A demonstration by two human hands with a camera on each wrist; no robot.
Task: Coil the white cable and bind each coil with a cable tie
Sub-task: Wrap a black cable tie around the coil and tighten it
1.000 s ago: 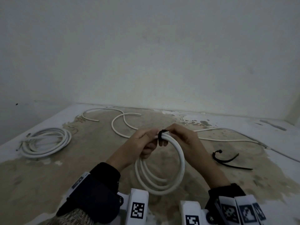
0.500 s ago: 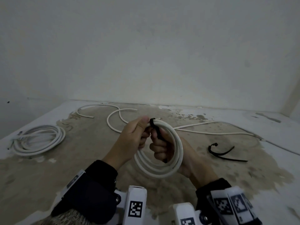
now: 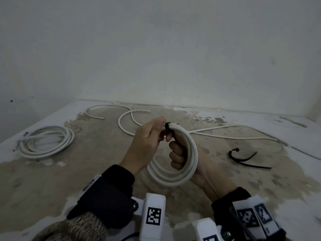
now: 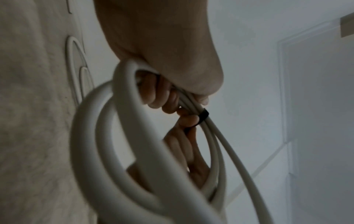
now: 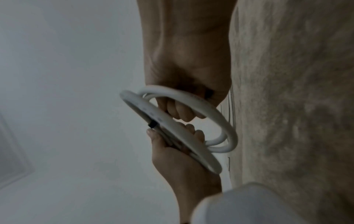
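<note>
I hold a coil of white cable (image 3: 192,150) upright above the floor. A black cable tie (image 3: 168,126) wraps its top strands. My left hand (image 3: 156,131) pinches the bundled strands just left of the tie, thumb on top. My right hand (image 3: 177,153) reaches through the coil, fist curled round the tie's black tail. The left wrist view shows the tie (image 4: 203,115) snug round the strands beside my left hand's fingers (image 4: 168,97). In the right wrist view, the coil (image 5: 216,115) rings my right hand's curled fingers (image 5: 180,112), and the tie (image 5: 152,124) sits by my left thumb.
A second white coil (image 3: 46,141) lies on the stained floor at the left. Loose curved cable pieces (image 3: 128,122) and a long straight run (image 3: 234,136) lie behind my hands. Spare black cable ties (image 3: 243,159) lie to the right. A plain wall (image 3: 156,49) stands close behind.
My right hand has left the top of the coil, passed through the loop and closed on the tie's tail. The coil has tilted up and risen slightly. The left hand keeps its grip.
</note>
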